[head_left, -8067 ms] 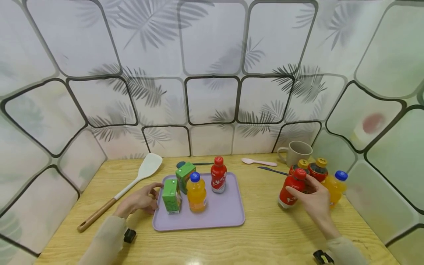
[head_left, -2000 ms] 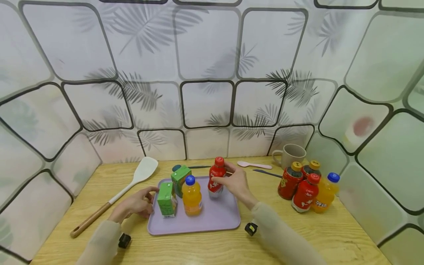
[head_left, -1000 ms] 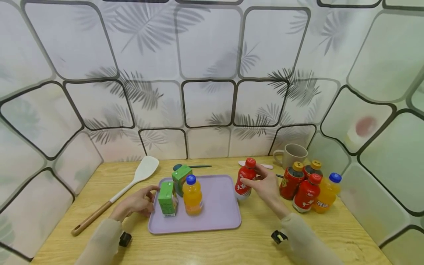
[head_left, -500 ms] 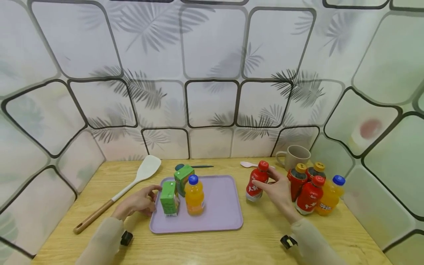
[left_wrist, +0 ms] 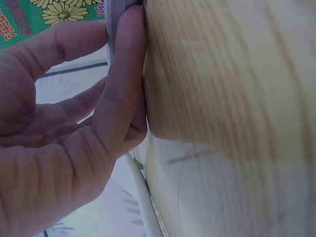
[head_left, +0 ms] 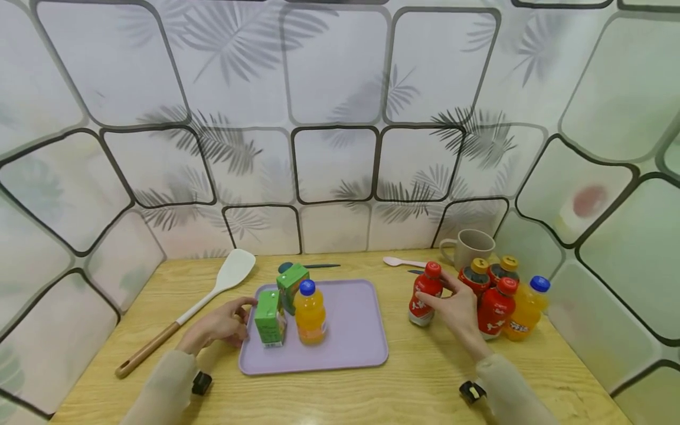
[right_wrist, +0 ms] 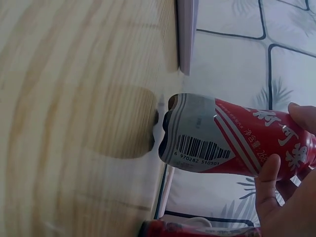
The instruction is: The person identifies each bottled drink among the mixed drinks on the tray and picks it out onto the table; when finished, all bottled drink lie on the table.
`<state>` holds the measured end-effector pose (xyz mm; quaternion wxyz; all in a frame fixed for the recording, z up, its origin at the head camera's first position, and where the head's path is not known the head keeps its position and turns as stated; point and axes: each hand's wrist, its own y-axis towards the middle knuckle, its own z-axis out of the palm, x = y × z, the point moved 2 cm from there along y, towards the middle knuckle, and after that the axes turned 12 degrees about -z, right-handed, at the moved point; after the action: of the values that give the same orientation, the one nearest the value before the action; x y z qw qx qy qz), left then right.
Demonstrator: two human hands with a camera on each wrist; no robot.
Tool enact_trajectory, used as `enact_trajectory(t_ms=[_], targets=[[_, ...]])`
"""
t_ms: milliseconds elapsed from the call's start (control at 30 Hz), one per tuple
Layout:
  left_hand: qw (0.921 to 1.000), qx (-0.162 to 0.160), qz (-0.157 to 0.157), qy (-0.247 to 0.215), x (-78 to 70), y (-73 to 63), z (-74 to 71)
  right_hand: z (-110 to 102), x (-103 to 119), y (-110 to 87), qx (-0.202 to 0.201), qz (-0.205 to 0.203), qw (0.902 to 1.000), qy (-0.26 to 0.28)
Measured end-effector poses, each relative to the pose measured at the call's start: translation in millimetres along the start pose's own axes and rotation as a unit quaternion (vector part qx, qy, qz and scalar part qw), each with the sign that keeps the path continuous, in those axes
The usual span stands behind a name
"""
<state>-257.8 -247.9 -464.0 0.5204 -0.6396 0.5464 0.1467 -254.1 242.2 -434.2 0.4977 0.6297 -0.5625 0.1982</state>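
My right hand grips a red-and-white cola bottle by its upper body, right of the tray. In the right wrist view the cola bottle has its base just over the wooden table, thumb and fingers on opposite sides. At the left, my left hand pinches the rim of the lilac tray; the left wrist view shows the tray edge between thumb and finger. Two green drink cartons and an orange juice bottle with a blue cap stand on the tray's left half.
Right of the held bottle stand another red cola bottle, two dark bottles with yellow caps and an orange soda bottle. Behind are a beige mug, a pink spoon and a dark spoon. A white spatula lies left.
The right hand has lifted the red cola bottle off the tray and carried it right and down toward the table. Earlier, another red bottle joined the right group. The left hand stays at the tray.
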Motion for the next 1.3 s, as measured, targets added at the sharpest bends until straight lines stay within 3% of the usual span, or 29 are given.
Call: enact_trajectory(t_ms=[500,933,1300], targets=[[1.0000,0.003,-0.003,0.001,0.3,-0.3,0.5,-9.2,-6.0,-4.2,-0.048,-0.004,0.9982,-0.036],[1.0000,0.009,0.001,0.001,-1.7,0.1,-1.5,-9.1,-7.9,-3.3,-0.104,-0.065,0.9912,-0.049],[0.9999,0.014,-0.002,0.001,-1.4,0.8,-1.7,-12.2,-4.8,0.4,-0.115,-0.107,0.9858,-0.058]])
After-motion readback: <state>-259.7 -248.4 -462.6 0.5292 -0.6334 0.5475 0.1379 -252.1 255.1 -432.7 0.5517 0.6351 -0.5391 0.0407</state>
